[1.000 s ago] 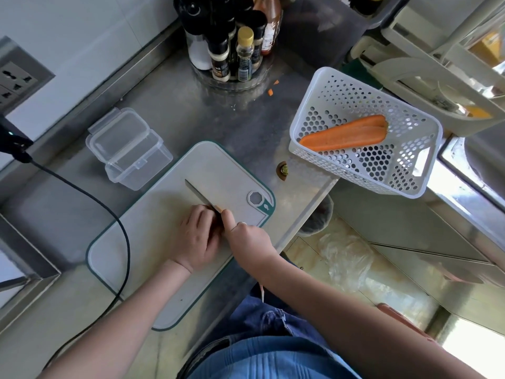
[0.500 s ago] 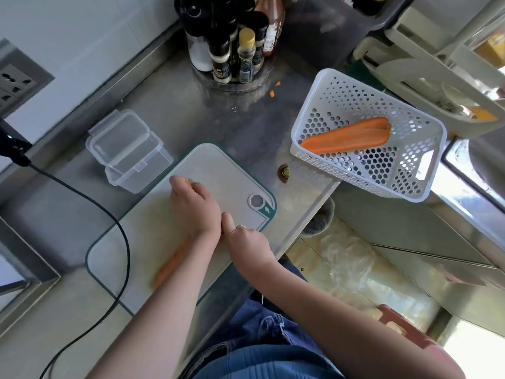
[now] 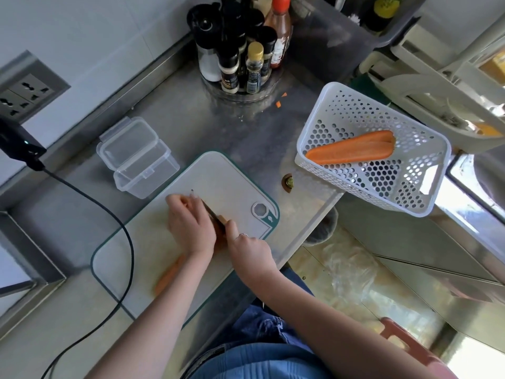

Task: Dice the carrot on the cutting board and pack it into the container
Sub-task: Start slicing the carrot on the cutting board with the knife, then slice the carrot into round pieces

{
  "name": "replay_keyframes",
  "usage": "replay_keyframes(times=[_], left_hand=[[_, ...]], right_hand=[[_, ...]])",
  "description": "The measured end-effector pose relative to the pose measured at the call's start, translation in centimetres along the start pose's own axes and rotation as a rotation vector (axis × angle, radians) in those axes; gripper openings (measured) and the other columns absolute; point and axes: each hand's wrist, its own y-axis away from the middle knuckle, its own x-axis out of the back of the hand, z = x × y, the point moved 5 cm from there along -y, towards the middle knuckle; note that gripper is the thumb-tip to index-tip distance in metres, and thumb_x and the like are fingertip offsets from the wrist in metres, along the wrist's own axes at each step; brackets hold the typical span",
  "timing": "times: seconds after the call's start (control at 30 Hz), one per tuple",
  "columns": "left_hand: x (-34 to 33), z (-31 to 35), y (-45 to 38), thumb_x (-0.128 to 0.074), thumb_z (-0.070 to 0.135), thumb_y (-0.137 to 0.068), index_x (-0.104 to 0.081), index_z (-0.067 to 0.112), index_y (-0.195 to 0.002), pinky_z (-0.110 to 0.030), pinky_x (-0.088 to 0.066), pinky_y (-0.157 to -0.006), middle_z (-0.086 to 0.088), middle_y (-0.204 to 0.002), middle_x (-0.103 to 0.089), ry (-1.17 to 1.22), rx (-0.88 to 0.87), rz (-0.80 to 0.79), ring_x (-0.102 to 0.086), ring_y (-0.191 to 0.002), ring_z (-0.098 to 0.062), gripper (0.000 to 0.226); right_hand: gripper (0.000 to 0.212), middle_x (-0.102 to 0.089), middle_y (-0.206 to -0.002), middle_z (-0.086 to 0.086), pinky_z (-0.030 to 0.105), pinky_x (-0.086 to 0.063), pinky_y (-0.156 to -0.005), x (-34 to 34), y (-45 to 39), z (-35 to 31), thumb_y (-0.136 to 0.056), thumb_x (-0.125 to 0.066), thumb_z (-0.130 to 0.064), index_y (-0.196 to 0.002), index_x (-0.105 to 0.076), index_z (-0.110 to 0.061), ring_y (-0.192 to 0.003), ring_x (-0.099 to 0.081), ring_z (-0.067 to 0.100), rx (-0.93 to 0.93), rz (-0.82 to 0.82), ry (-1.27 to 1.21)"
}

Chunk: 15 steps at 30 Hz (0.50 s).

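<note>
Head view: carrot cutting observed on the cutting board point(image 3: 232, 176).

The left hand point(image 3: 190, 227) is laid on the board with fingers curled over a carrot piece point(image 3: 168, 277), whose orange end is seen beside the left forearm. The right hand point(image 3: 250, 248) is clenched around the handle of a knife point(image 3: 211, 214), the blade lying just beside the left fingers. The clear container point(image 3: 138, 157), lid open, stands just beyond the board's far left corner. Two carrot halves point(image 3: 351, 149) are held in a white basket point(image 3: 410, 187), well apart to the right.
</note>
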Motion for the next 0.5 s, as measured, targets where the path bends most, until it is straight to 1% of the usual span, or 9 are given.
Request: replay_keyframes(times=[0.07, 0.1, 0.2, 0.27, 0.33, 0.37, 0.4, 0.47, 0.5], left_hand=[[1.6, -1.1, 1.3, -0.037, 0.036, -0.094, -0.042, 0.007, -0.086, -0.032, -0.034, -0.063, -0.003, -0.074, -0.046, -0.069, -0.094, -0.048, -0.043, -0.067, -0.020, 0.031], [2.2, -1.7, 2.1, -0.037, 0.039, -0.093, -0.044, 0.006, -0.087, -0.034, -0.035, -0.066, -0.004, -0.076, -0.046, -0.113, -0.125, -0.089, -0.044, -0.069, -0.022, 0.035], [2.6, -3.2, 4.0, -0.043, 0.045, -0.087, -0.049, 0.002, -0.096, -0.038, -0.036, -0.071, -0.011, -0.088, -0.053, -0.296, -0.259, -0.274, -0.049, -0.080, -0.029, 0.044], [2.3, -4.0, 5.1, -0.062, 0.042, -0.077, -0.049, 0.003, -0.103, -0.040, -0.039, -0.073, -0.014, -0.095, -0.054, -0.447, -0.378, -0.387, -0.048, -0.085, -0.031, 0.049], [2.2, -4.7, 5.7, -0.083, 0.027, -0.058, -0.049, 0.003, -0.108, -0.045, -0.044, -0.074, -0.017, -0.100, -0.053, -0.528, -0.408, -0.454, -0.049, -0.088, -0.035, 0.065], [2.2, -4.9, 5.7, -0.086, 0.022, -0.052, -0.049, 0.002, -0.109, -0.046, -0.045, -0.074, -0.018, -0.101, -0.053, -0.534, -0.400, -0.464, -0.050, -0.089, -0.036, 0.071], [2.3, -4.9, 5.7, -0.087, 0.021, -0.051, -0.049, 0.002, -0.109, -0.046, -0.046, -0.074, -0.018, -0.100, -0.053, -0.530, -0.398, -0.456, -0.051, -0.089, -0.037, 0.071], [2.5, -4.6, 5.5, -0.083, 0.026, -0.058, -0.050, 0.000, -0.107, -0.046, -0.046, -0.073, -0.018, -0.098, -0.053, -0.517, -0.411, -0.426, -0.051, -0.087, -0.038, 0.064], [2.5, -4.6, 5.5, -0.080, 0.029, -0.062, -0.050, 0.000, -0.106, -0.046, -0.046, -0.073, -0.018, -0.098, -0.053, -0.516, -0.418, -0.419, -0.051, -0.087, -0.037, 0.061]], right_hand=[[0.024, -0.066, -0.080, 0.009, 0.032, -0.039, -0.048, 0.1, -0.2, 0.3, -0.098, -0.035, -0.005, -0.120, -0.027, -0.006, -0.065, -0.067, 0.032, 0.011, 0.005, -0.079], [0.018, -0.066, -0.079, 0.010, 0.033, -0.039, -0.048, 0.4, -0.2, 0.5, -0.101, -0.034, -0.010, -0.117, -0.028, -0.007, -0.066, -0.067, 0.033, 0.006, 0.024, -0.089], [0.017, -0.067, -0.084, 0.013, 0.035, -0.038, -0.051, 0.6, -0.3, 0.6, -0.103, -0.030, -0.016, -0.116, -0.035, -0.006, -0.072, -0.067, 0.036, 0.011, -0.001, -0.153], [0.019, -0.066, -0.085, 0.013, 0.035, -0.037, -0.051, 0.8, -0.2, 0.5, -0.104, -0.029, -0.020, -0.116, -0.036, -0.006, -0.074, -0.067, 0.036, 0.019, -0.011, -0.152], [0.023, -0.066, -0.086, 0.013, 0.035, -0.039, -0.052, 1.0, -0.1, 0.6, -0.105, -0.028, -0.022, -0.119, -0.036, -0.006, -0.075, -0.067, 0.037, 0.007, -0.015, -0.144], [0.026, -0.067, -0.087, 0.013, 0.036, -0.039, -0.053, 1.0, 0.0, 0.5, -0.104, -0.029, -0.019, -0.125, -0.033, -0.006, -0.077, -0.067, 0.037, 0.006, -0.028, -0.124], [0.035, -0.066, -0.088, 0.012, 0.036, -0.040, -0.054, 1.0, 0.2, 0.5, -0.102, -0.032, -0.014, -0.135, -0.027, -0.005, -0.078, -0.067, 0.036, 0.012, -0.034, -0.097], [0.059, -0.066, -0.090, 0.011, 0.035, -0.039, -0.055, 1.2, 0.5, 0.4, -0.097, -0.036, -0.007, -0.148, -0.007, -0.005, -0.077, -0.066, 0.034, 0.039, -0.030, -0.029], [0.063, -0.065, -0.090, 0.010, 0.034, -0.038, -0.054, 1.5, 0.5, 0.4, -0.097, -0.036, -0.006, -0.150, -0.003, -0.006, -0.076, -0.066, 0.033, 0.043, -0.015, -0.017]])
